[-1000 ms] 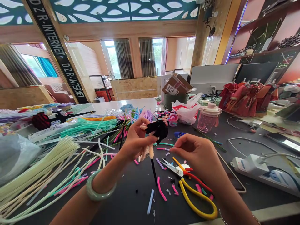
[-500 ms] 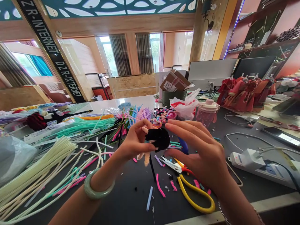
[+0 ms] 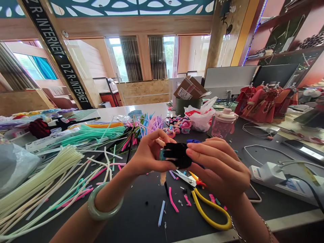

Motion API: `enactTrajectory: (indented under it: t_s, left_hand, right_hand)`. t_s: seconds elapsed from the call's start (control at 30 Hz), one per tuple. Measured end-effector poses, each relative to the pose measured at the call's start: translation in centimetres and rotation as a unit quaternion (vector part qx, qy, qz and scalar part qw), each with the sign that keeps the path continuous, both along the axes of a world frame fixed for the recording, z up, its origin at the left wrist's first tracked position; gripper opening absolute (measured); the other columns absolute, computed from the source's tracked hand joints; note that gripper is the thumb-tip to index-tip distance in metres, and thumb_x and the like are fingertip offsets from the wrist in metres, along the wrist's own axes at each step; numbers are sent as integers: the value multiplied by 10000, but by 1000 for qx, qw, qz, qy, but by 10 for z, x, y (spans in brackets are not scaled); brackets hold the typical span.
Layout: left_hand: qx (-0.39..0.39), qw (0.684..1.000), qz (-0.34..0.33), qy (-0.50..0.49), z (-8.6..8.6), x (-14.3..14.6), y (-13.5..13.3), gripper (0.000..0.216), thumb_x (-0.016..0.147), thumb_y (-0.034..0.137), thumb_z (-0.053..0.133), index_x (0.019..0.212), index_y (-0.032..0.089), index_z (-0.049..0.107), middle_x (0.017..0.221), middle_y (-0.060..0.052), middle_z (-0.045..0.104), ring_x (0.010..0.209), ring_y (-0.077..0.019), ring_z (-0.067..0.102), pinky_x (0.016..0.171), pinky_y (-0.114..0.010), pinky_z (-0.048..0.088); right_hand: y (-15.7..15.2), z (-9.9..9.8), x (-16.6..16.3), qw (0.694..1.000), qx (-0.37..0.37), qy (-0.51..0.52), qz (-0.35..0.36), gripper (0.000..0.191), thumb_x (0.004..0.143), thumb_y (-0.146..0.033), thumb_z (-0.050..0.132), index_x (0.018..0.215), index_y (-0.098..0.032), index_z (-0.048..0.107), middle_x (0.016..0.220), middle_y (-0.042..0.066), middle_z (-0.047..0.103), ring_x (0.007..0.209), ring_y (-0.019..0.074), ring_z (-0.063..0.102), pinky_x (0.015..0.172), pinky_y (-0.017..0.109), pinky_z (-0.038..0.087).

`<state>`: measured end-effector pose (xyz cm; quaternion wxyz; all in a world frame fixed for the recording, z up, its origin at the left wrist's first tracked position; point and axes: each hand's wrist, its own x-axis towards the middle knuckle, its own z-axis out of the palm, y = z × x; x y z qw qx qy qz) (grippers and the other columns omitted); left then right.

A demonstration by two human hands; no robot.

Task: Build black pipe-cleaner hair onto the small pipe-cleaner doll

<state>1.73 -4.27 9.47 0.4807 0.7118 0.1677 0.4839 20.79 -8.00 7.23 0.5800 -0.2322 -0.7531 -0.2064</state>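
A small black fuzzy pipe-cleaner figure (image 3: 177,156) with pale cream strands hanging below it is held above the dark table (image 3: 141,219). My left hand (image 3: 149,153), with a green bangle on its wrist, grips the figure from the left, fingers curled round it. From the right, my right hand (image 3: 220,167) closes its fingertips on the same figure. Just beneath my hands lie yellow-handled scissors (image 3: 205,206) and short cut bits of pink and blue pipe cleaner.
Bundles of pale, mint and multicoloured pipe cleaners (image 3: 50,172) cover the table's left side. A pink bottle (image 3: 224,126), a plastic bag (image 3: 201,118) and red-robed dolls (image 3: 265,101) stand behind. A white power strip (image 3: 275,177) with cables and a phone (image 3: 303,148) lie right.
My right hand rose from the table near the scissors, opened beside the black figure, then closed on it. The left hand kept hold and turned the figure slightly.
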Motion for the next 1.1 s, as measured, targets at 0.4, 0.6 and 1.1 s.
enactTrajectory:
  t_s: [0.4,0.6,1.1]
  left_hand:
    - [55,998,31,-10,5,3,-13,424,476,69,824,748,179,518,796,-7,644,686,-100,594,553,-170,492]
    - [136,984,84,80,13,-1,-30,365,549,87,814,762,171,530,823,-30,644,668,-101,597,461,-140,446]
    - [267,937,105,200,16,-5,-35,308,616,58,757,813,180,555,865,-15,681,771,-110,654,584,-144,511]
  right_hand:
    - [0,-8,-4,995,73,62,28,174,776,-61,714,828,-206,633,838,33,735,715,167,659,687,364,555]
    - [-7,-9,7,993,-4,106,58,276,744,-71,713,732,-236,492,768,-10,620,706,151,637,707,354,585]
    - [-27,30,29,967,-206,-43,145,271,822,-58,621,788,-260,444,900,-30,749,881,141,669,705,271,576]
